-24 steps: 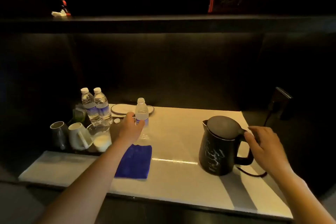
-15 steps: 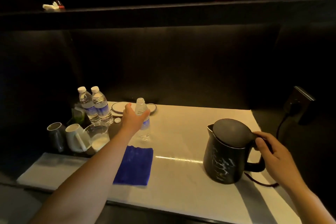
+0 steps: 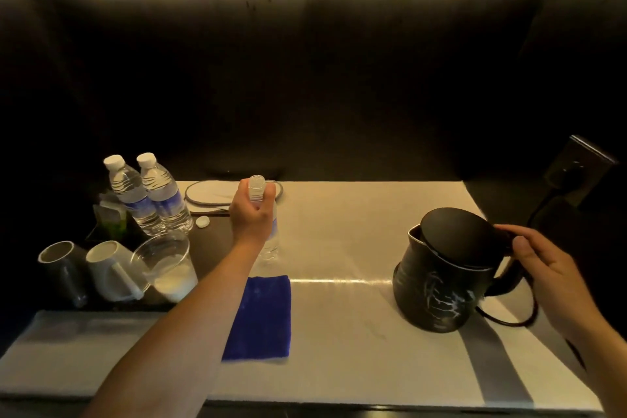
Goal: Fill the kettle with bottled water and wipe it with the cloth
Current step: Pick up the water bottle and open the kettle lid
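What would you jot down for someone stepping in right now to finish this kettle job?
Left hand: wrapped around the uncapped bottle, which stands on the counter; a loose white cap lies nearby.
Right hand: at the kettle handle, thumb on the lid's rear edge; the lid is tilted partly up.
Blue cloth: flat on the counter, untouched.
Two capped bottles stand at the back left.
Done: bottle opened, lid lifting.
Left: pour the water, close the lid, wipe the kettle.

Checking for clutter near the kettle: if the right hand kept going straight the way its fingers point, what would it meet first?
Probably the kettle lid: the right hand points left, fingertips already at the lid's rear edge by the handle; depth is unclear.
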Tool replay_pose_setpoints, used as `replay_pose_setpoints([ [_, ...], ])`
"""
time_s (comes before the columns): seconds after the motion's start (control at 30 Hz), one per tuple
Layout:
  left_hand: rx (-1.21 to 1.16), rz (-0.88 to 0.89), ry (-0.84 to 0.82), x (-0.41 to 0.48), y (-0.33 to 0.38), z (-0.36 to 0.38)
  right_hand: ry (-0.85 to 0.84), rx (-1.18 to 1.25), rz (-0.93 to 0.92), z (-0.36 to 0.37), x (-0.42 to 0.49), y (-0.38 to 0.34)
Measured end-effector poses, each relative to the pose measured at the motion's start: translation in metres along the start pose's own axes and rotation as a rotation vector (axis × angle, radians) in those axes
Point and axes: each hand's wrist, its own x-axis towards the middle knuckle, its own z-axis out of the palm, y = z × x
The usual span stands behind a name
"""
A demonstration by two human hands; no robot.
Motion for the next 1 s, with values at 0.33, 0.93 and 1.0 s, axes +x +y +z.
replay_pose_setpoints([
  [0.33,-0.113,0.152,-0.002,-0.004,0.005,0.012,0.084,0.049,-0.009,0.005,-0.006,0.004],
  [0.93,-0.117,0.097,-0.152,-0.12,0.09,0.07,-0.064,0.177,-0.035,-0.004,0.009,0.006],
  [1.0,-0.096,0.095,-0.15,-0.134,0.094,0.076,-0.09,0.211,-0.046,-0.006,0.011,0.008],
])
